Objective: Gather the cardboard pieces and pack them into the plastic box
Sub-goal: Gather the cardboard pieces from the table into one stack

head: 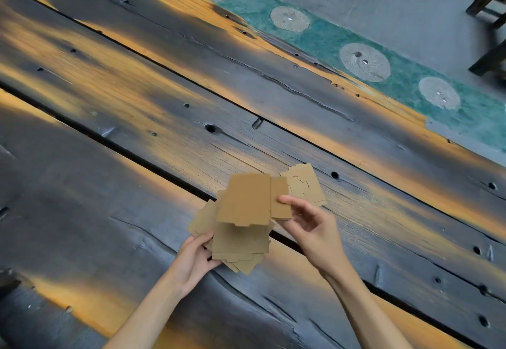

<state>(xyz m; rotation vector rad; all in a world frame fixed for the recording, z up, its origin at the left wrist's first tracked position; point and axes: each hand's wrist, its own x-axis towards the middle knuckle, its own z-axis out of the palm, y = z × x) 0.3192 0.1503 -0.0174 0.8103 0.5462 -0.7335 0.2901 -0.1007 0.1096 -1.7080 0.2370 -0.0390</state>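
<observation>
Several cardboard pieces (241,228): brown, flat, fanned unevenly
Left hand (195,257): gripped the stack
Right hand (309,225): pinched one piece

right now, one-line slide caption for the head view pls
Left hand holds a fanned stack of cardboard pieces while the right hand pinches another piece above a dark wooden plank table.

Lighting: soft, even daylight, moderately bright; no hard glare. Shadows: faint and diffuse beneath the cardboard pieces (243,220) held between left hand (195,257) and right hand (312,228). Focus: sharpest around the hands; table (137,102) smeared by blur far left of them. Distortion: wide-angle stretching, planks splaying toward corners beyond the hands.
</observation>
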